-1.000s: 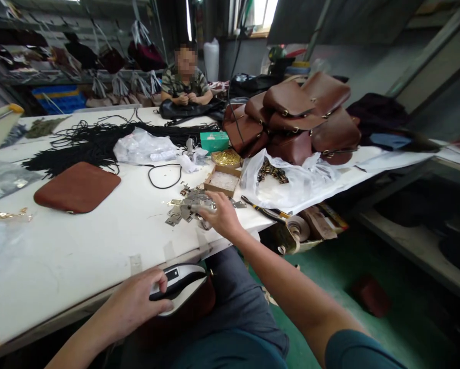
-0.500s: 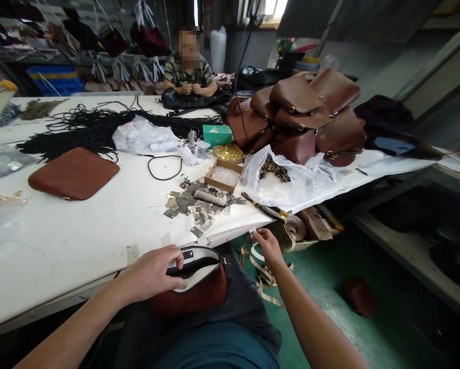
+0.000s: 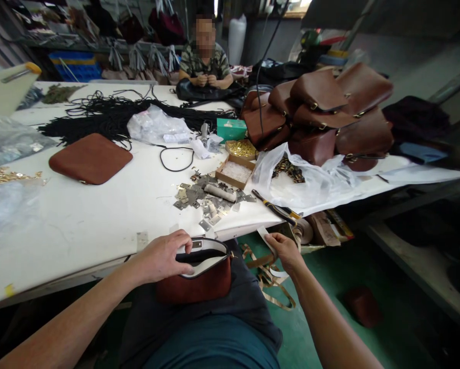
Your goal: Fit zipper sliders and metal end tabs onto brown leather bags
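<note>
A reddish-brown bag (image 3: 205, 283) rests on my lap with its mouth spread, showing a pale lining and a small metal plate (image 3: 196, 244) on the inner rim. My left hand (image 3: 164, 258) grips the bag's left edge, thumb inside and fingers over the rim. Off to the bag's right, my right hand (image 3: 286, 250) pinches a white strip of tape (image 3: 263, 234) between thumb and fingers. Its end sticks up near the table edge. Below that hand hang tan and white strips (image 3: 278, 271).
Metal plates (image 3: 191, 197) lie scattered by a grey roll (image 3: 220, 192). Pliers (image 3: 272, 206) lie at the edge. Brown bags (image 3: 326, 113) are piled right; another brown bag (image 3: 91, 160) lies left. Small boxes (image 3: 230, 174) stand mid-table. A co-worker (image 3: 205, 61) sits opposite.
My right hand has moved slightly right, and more of the white tape now shows above its fingers. My left hand keeps its hold on the bag. The view has shifted a little.
</note>
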A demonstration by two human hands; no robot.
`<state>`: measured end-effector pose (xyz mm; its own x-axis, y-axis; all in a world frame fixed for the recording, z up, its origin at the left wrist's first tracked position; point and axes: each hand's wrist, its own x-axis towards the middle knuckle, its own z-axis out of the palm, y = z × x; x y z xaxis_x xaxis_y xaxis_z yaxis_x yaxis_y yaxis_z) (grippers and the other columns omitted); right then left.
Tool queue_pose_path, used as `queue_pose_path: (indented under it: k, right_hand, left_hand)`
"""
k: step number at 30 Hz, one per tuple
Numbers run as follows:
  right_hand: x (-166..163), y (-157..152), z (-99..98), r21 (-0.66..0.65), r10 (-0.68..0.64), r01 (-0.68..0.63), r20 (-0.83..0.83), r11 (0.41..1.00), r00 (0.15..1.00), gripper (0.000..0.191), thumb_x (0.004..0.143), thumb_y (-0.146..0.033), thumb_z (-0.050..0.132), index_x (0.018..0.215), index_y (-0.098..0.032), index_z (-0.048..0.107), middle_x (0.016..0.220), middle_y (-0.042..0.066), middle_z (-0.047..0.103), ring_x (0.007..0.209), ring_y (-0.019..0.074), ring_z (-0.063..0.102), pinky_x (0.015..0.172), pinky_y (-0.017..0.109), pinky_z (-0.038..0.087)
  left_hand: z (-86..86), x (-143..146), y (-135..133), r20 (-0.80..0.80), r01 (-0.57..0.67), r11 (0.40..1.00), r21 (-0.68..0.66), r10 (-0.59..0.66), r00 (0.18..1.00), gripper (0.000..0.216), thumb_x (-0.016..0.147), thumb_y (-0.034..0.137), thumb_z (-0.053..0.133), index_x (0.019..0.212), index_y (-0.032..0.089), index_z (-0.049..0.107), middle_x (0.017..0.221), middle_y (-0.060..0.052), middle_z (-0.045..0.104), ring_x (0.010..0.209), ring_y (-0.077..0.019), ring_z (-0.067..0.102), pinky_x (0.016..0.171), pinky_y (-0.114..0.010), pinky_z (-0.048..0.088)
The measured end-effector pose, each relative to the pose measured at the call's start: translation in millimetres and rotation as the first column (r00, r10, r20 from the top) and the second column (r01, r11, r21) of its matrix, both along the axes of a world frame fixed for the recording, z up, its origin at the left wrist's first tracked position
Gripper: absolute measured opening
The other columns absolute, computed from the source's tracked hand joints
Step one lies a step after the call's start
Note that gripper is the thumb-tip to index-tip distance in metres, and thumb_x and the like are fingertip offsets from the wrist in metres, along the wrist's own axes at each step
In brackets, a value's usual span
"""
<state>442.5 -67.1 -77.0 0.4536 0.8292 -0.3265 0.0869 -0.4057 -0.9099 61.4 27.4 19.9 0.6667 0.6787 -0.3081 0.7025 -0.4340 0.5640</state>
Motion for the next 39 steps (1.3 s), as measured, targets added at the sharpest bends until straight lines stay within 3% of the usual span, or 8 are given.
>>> queue_pose_path:
  k: [3,6,10,13,18,27,32,39]
  right_hand:
    - [-14.0,-4.3,29.6,-0.001,0.023,-0.024,0.171,1.000,0.985,0.045,0.072,-0.061,0.081,0.075,-0.017,0.072,0.060,-0.001,0.059,0.055,0.0137,0.046,0.053,0.028,0.033]
    - [-50.8,-1.5,70.6,0.044,0.124,-0.150,0.357,0.988,0.926,0.040,0.081,-0.058,0.076,0.075,-0.019,0.072,0.060,-0.002,0.058,0.055,0.0135,0.046,0.053,0.027,0.032]
    - [-120.5,15.1,104.9,0.167,0.342,-0.463,0.470,0.870,0.814,0.028,0.089,-0.045,0.075,0.074,-0.021,0.072,0.069,-0.001,0.066,0.064,0.0150,0.057,0.061,0.027,0.038]
    - [-161.0,29.2,99.8,0.090,0.495,-0.659,0.586,0.747,0.642,0.018,0.091,-0.038,0.075,0.079,-0.024,0.074,0.079,-0.001,0.072,0.073,0.0154,0.064,0.067,0.026,0.039]
    - [-179.2,38.5,78.4,-0.104,0.533,-0.670,0.699,0.735,0.476,0.018,0.094,-0.041,0.072,0.085,-0.026,0.075,0.084,0.000,0.073,0.076,0.0169,0.065,0.066,0.027,0.033]
    - [-180.8,41.0,76.4,-0.152,0.506,-0.619,0.737,0.770,0.448,0.022,0.096,-0.044,0.068,0.084,-0.027,0.074,0.083,0.000,0.074,0.075,0.0179,0.064,0.063,0.029,0.028]
    - [-181.8,40.7,75.8,-0.183,0.504,-0.603,0.755,0.777,0.420,0.024,0.097,-0.045,0.067,0.085,-0.026,0.073,0.087,0.001,0.075,0.079,0.0194,0.067,0.065,0.030,0.030]
    - [-178.6,36.8,77.4,-0.197,0.507,-0.608,0.768,0.769,0.392,0.023,0.099,-0.046,0.063,0.089,-0.028,0.073,0.089,0.001,0.077,0.080,0.0201,0.070,0.063,0.031,0.029]
  left_hand:
    - [1.3,-1.9,-0.5,-0.023,-0.049,0.998,0.047,0.050,0.998,0.035,0.073,0.041,0.076,0.098,0.026,0.056,0.101,0.000,0.065,0.084,-0.0225,0.060,0.074,-0.030,0.038]
    - [2.9,-3.7,-1.2,-0.069,-0.121,0.992,0.044,0.124,0.990,0.049,0.070,0.047,0.080,0.107,0.027,0.054,0.093,0.000,0.067,0.081,-0.0244,0.062,0.069,-0.030,0.038]
    - [2.9,-5.5,-0.9,-0.027,-0.179,0.984,0.001,0.179,0.983,0.080,0.068,0.047,0.084,0.137,0.029,0.049,0.114,-0.006,0.072,0.099,-0.0310,0.069,0.082,-0.034,0.047]
    - [1.0,-7.9,1.4,0.024,-0.157,0.988,-0.004,0.157,0.987,0.104,0.067,0.043,0.087,0.156,0.027,0.037,0.136,-0.012,0.067,0.118,-0.0348,0.067,0.097,-0.039,0.049]
    - [-2.9,-11.9,7.5,0.099,-0.056,0.998,0.019,0.054,0.994,0.069,0.072,0.038,0.082,0.137,0.023,0.064,0.138,-0.009,0.068,0.122,-0.0315,0.065,0.103,-0.037,0.049]
    - [-1.0,-7.1,9.2,0.076,-0.074,0.997,0.007,0.074,0.994,0.053,0.076,0.043,0.079,0.125,0.026,0.070,0.112,-0.004,0.078,0.100,-0.0276,0.072,0.081,-0.032,0.050]
    - [-0.6,3.3,8.9,-0.016,-0.036,0.991,0.129,0.038,0.999,0.029,0.086,0.042,0.069,0.109,0.026,0.076,0.104,-0.005,0.079,0.095,-0.0267,0.072,0.079,-0.031,0.049]
    - [-0.7,11.3,10.3,-0.057,-0.007,0.982,0.189,0.018,0.998,0.023,0.093,0.040,0.061,0.103,0.027,0.077,0.098,-0.006,0.080,0.092,-0.0273,0.073,0.077,-0.033,0.049]
